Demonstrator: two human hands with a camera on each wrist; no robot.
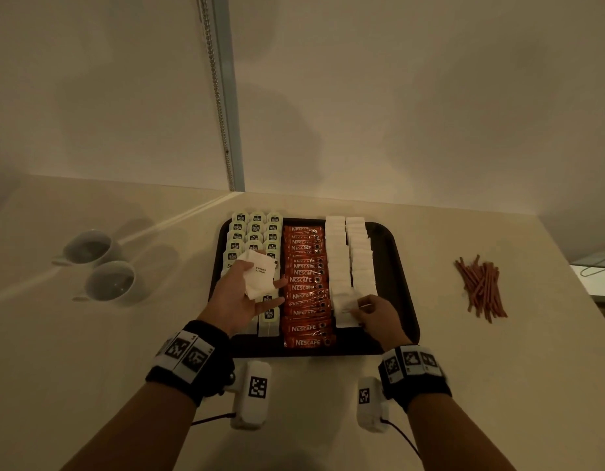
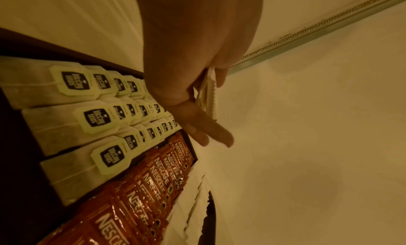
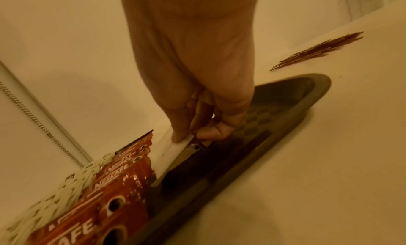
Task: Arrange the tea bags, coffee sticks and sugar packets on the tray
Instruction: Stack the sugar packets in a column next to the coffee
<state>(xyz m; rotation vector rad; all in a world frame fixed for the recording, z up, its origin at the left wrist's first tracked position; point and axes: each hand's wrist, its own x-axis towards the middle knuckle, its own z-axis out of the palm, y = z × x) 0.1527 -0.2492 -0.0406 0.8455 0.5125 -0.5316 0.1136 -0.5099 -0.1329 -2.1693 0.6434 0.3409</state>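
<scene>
A dark tray (image 1: 396, 266) holds three rows of tea bags (image 1: 255, 232) on its left, a column of red coffee sticks (image 1: 304, 283) in the middle and two columns of white sugar packets (image 1: 338, 253) on the right. My left hand (image 1: 240, 294) hovers palm-up over the tea bags and holds a small stack of sugar packets (image 1: 260, 277), seen edge-on in the left wrist view (image 2: 208, 92). My right hand (image 1: 379, 317) pinches one sugar packet (image 3: 175, 148) at the near end of the right sugar column, low over the tray (image 3: 285, 113).
Two grey cups (image 1: 100, 266) lie on their sides on the counter left of the tray. A loose pile of brown stir sticks (image 1: 481, 287) lies to the right. A wall with a hanging bead chain (image 1: 221, 96) rises behind the counter.
</scene>
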